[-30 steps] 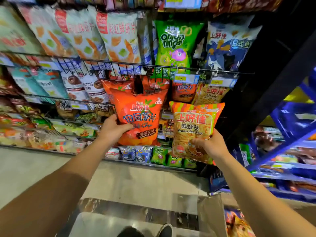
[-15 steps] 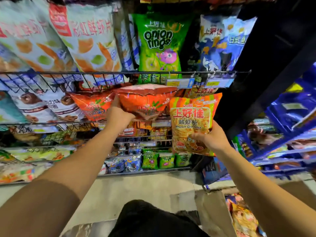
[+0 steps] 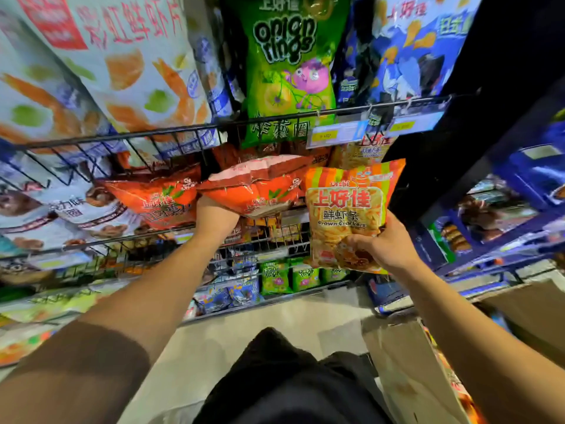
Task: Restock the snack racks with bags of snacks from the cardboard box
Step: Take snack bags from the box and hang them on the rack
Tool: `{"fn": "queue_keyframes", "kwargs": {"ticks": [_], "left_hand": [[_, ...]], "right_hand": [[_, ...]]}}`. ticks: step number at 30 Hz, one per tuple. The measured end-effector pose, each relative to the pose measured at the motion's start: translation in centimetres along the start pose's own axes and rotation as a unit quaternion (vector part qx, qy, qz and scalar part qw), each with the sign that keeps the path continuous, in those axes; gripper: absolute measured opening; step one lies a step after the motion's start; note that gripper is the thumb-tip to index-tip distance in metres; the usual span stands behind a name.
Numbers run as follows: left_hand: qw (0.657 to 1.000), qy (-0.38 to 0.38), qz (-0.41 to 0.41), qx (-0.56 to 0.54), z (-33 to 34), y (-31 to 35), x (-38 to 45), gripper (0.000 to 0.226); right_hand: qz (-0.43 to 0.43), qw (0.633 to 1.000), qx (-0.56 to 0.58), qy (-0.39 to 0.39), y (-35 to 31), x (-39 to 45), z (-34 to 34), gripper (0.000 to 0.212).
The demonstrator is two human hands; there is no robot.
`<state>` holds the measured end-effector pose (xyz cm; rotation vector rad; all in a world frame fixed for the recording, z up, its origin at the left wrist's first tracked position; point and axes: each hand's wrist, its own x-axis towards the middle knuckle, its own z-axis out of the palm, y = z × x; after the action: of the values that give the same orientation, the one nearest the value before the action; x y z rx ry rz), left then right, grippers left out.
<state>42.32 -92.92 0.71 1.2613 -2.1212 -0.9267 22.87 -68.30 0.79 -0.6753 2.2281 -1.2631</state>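
Head view showed the left hand [image 3: 215,217] gripping an orange chip bag [image 3: 256,191] from below, tipped nearly flat with its top seal pointing into the middle wire rack [image 3: 122,240], just beside a matching orange bag [image 3: 156,200] already seated there. The right hand [image 3: 386,244] was closed on the lower corner of a prawn cracker bag [image 3: 345,215], held upright just beside the orange one, below the price tags [image 3: 333,134] on the upper rack rail. A cardboard box [image 3: 406,371] stood open on the floor at lower right, near the right forearm. To seat the orange bag well, it probably needed to slide in above the front wire, then tip upright against its neighbour, face outward, without crushing the chips. The cracker bag likely belonged in the yellow stack behind it.
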Motion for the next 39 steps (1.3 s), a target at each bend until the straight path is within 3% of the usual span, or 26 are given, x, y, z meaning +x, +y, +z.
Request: {"fn": "queue_keyframes", "kwargs": {"ticks": [2,4,6,8,13,17,21,29,39], "left_hand": [[0.997,-0.05,-0.04,-0.031,-0.7,0.3,-0.7,0.036],[0.99,-0.089,-0.075,-0.082,-1.5,-0.2,-1.2,0.073],[0.986,-0.101,-0.042,-0.125,-2.0,-0.3,-2.1,0.106],[0.981,-0.075,-0.013,-0.176,-1.8,0.1,-3.3,0.116],[0.978,0.03,-0.018,-0.205,-0.6,3.1,-4.1,0.093],[0.99,0.073,-0.029,-0.118,-0.4,3.4,-3.3,0.059],[0.995,0.089,0.012,-0.054,-0.1,2.2,-2.5,0.061],[0.998,0.036,-0.049,0.013,-0.4,2.8,0.4,0.041],[0.993,0.03,-0.11,0.005,2.1,1.7,2.2,0.064]], "right_hand": [[-0.002,1.0,-0.001,0.001,0.1,0.3,0.4,0.063],[-0.003,1.0,0.01,-0.004,0.0,0.7,0.7,0.058],[-0.005,1.0,0.021,-0.008,-0.1,1.1,0.9,0.057],[-0.007,0.999,0.033,-0.014,-0.3,1.3,1.0,0.056],[-0.007,0.999,0.035,-0.025,-0.4,1.2,0.9,0.055],[-0.015,0.999,0.012,-0.035,-0.6,1.3,-0.2,0.054],[-0.019,0.999,0.017,-0.035,-0.7,1.4,-1.1,0.055],[-0.011,0.999,0.01,-0.043,-0.1,1.4,-1.3,0.057],[-0.026,0.999,0.026,-0.039,-0.1,2.4,0.0,0.054]]}}
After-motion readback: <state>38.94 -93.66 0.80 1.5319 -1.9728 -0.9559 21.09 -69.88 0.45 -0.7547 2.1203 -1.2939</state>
